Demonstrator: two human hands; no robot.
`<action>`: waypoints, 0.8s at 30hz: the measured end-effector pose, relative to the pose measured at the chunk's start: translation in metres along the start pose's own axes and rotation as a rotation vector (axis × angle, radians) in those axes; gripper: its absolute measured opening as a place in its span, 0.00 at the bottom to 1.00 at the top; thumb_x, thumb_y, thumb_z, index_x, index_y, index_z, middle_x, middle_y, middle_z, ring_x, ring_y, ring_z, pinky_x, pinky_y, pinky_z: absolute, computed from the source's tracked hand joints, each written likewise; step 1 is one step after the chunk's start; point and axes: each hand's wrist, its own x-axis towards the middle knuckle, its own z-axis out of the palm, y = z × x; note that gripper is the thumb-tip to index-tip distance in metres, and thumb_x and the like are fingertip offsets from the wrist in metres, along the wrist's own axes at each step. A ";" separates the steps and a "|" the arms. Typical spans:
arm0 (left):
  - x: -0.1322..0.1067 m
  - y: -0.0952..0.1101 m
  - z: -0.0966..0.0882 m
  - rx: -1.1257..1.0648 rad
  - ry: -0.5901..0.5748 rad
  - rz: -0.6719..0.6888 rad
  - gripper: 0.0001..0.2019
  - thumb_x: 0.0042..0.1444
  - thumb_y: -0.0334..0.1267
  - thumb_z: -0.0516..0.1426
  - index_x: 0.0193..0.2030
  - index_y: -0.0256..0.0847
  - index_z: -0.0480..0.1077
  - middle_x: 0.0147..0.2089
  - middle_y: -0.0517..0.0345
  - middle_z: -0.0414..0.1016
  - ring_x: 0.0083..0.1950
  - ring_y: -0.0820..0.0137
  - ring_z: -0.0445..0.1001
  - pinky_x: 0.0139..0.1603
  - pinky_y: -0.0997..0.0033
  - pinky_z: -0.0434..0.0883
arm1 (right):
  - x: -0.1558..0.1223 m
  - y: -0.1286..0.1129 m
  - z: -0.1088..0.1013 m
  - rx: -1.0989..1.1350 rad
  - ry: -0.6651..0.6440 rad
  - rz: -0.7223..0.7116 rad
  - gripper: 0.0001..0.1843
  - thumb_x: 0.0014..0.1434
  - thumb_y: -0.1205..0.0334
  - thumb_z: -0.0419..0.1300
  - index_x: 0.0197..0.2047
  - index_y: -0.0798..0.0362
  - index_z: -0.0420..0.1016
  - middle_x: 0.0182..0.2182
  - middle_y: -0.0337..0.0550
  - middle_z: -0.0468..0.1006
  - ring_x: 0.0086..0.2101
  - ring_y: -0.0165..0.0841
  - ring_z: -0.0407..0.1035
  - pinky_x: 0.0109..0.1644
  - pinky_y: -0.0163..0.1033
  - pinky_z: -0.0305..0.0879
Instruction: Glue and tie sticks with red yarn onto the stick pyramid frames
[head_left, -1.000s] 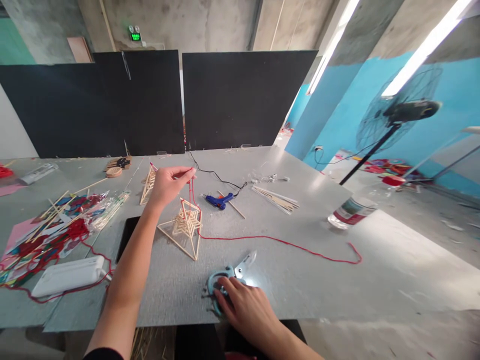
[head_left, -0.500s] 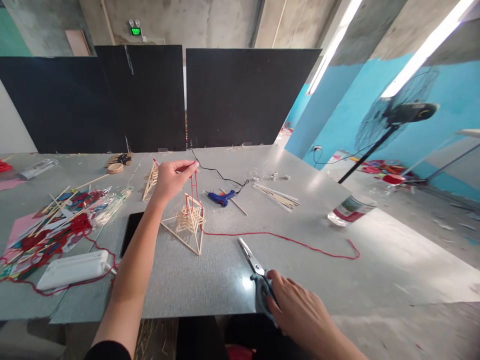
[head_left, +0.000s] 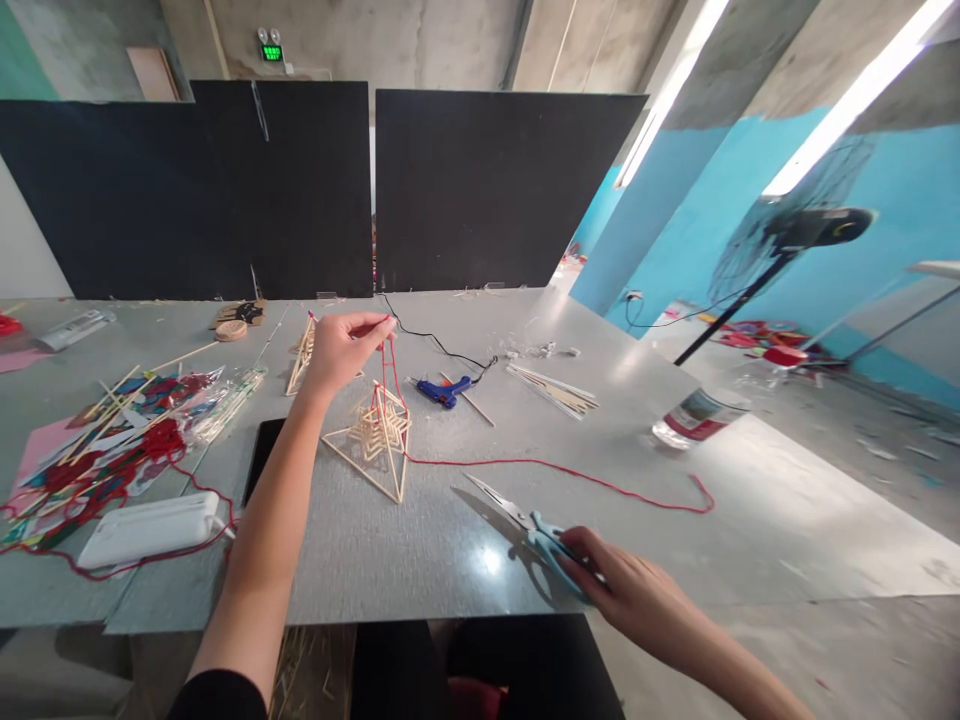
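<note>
My left hand (head_left: 349, 345) is closed in a pinch on red string (head_left: 387, 362), above a small frame of thin wooden sticks (head_left: 381, 430). The string runs from the fingertips down to the top of the stick frame, and a long loose end trails right across the table. In my right hand (head_left: 622, 580) is a pair of scissors (head_left: 536, 530) with light blue handles, near the table's front edge. Their blades point up and left toward the stick frame, and they look closed. Part of the handles is hidden by my fingers.
A blue glue gun (head_left: 444, 391) with a black cord lies behind the frame. Loose sticks (head_left: 555, 390) and a water bottle (head_left: 701, 415) are to the right. On the left are a second stick frame (head_left: 301, 355), a dark phone (head_left: 262, 455), a white power strip (head_left: 150, 528) and piled craft scraps (head_left: 112, 440).
My right hand has moved right with the scissors, which have turned so their blades slant more to the left. The stick frame has rotated slightly. My left hand keeps its pinch on the string.
</note>
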 end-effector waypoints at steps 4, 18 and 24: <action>-0.001 0.001 0.000 -0.014 0.007 -0.002 0.13 0.60 0.49 0.63 0.38 0.43 0.83 0.36 0.53 0.85 0.37 0.66 0.81 0.43 0.64 0.78 | 0.010 0.001 0.013 0.336 0.031 0.036 0.25 0.63 0.36 0.58 0.47 0.49 0.77 0.36 0.46 0.83 0.35 0.40 0.77 0.37 0.41 0.73; -0.001 0.003 -0.002 0.001 -0.005 0.001 0.13 0.59 0.51 0.63 0.36 0.44 0.83 0.35 0.53 0.84 0.37 0.66 0.80 0.42 0.63 0.78 | 0.027 -0.012 0.043 0.822 0.370 0.282 0.28 0.48 0.38 0.73 0.39 0.52 0.76 0.32 0.48 0.83 0.32 0.41 0.79 0.34 0.40 0.76; -0.002 0.002 -0.002 0.023 -0.038 0.012 0.13 0.61 0.49 0.62 0.36 0.44 0.83 0.36 0.54 0.85 0.37 0.67 0.80 0.42 0.64 0.77 | 0.027 -0.023 0.044 0.875 0.433 0.306 0.30 0.47 0.40 0.74 0.45 0.53 0.76 0.34 0.49 0.84 0.34 0.44 0.80 0.34 0.42 0.77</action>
